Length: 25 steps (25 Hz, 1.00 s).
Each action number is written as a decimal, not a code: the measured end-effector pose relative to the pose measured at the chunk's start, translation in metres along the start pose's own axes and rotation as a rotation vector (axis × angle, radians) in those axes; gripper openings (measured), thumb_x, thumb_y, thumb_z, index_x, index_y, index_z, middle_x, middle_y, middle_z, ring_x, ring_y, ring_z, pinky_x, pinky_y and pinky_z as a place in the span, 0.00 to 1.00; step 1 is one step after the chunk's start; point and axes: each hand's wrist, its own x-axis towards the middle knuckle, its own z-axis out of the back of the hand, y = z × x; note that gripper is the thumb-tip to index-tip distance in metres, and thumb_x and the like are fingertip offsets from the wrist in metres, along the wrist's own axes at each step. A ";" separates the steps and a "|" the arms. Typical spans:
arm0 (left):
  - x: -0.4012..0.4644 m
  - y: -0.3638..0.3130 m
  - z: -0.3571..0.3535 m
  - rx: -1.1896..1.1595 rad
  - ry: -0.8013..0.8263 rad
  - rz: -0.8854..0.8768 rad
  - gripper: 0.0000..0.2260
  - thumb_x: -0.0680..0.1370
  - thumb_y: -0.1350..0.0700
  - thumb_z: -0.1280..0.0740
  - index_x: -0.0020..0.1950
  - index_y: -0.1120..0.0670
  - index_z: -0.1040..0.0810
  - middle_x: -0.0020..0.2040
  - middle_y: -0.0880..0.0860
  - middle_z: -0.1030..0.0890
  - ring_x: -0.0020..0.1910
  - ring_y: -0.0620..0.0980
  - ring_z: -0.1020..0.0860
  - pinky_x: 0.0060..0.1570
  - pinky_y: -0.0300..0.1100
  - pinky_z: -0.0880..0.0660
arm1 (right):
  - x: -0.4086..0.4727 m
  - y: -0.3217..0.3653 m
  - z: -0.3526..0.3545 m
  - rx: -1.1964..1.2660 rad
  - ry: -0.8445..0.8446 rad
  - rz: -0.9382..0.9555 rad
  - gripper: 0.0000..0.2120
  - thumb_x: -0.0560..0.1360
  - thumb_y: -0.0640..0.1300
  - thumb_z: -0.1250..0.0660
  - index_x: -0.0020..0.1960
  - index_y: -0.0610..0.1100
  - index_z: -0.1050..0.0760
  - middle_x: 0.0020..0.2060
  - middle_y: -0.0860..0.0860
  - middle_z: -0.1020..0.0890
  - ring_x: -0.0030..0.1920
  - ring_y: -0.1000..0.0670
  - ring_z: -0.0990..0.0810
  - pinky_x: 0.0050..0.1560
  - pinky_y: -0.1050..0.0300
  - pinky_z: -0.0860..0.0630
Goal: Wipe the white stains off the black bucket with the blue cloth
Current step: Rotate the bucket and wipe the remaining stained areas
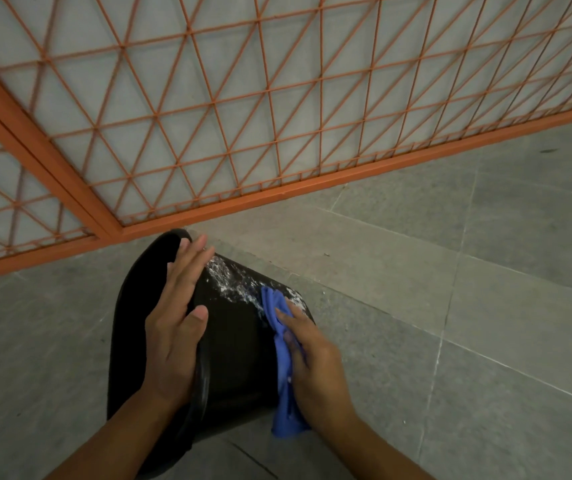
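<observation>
While the left hand lies flat on the bucket rim, the right hand grips the cloth.

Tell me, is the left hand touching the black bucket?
Touching. The head view shows the left hand lying flat with straight fingers on the black bucket, with no gap visible between palm and plastic.

I see a floor of large grey stone-look tiles with thin pale grout lines running diagonally across my view. An orange metal fence stands along the far edge, thin rods welded in a triangular lattice, framed by a thicker orange bottom rail and an upright post. Behind the lattice, a flat pale grey surface. Light is dim and even.
</observation>
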 end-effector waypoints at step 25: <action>-0.003 0.003 0.009 -0.044 0.000 -0.009 0.31 0.78 0.33 0.47 0.71 0.54 0.34 0.75 0.39 0.36 0.78 0.49 0.44 0.74 0.37 0.47 | -0.023 0.010 -0.004 0.000 0.038 -0.098 0.17 0.78 0.45 0.45 0.60 0.66 0.38 0.67 0.66 0.37 0.70 0.65 0.47 0.72 0.63 0.51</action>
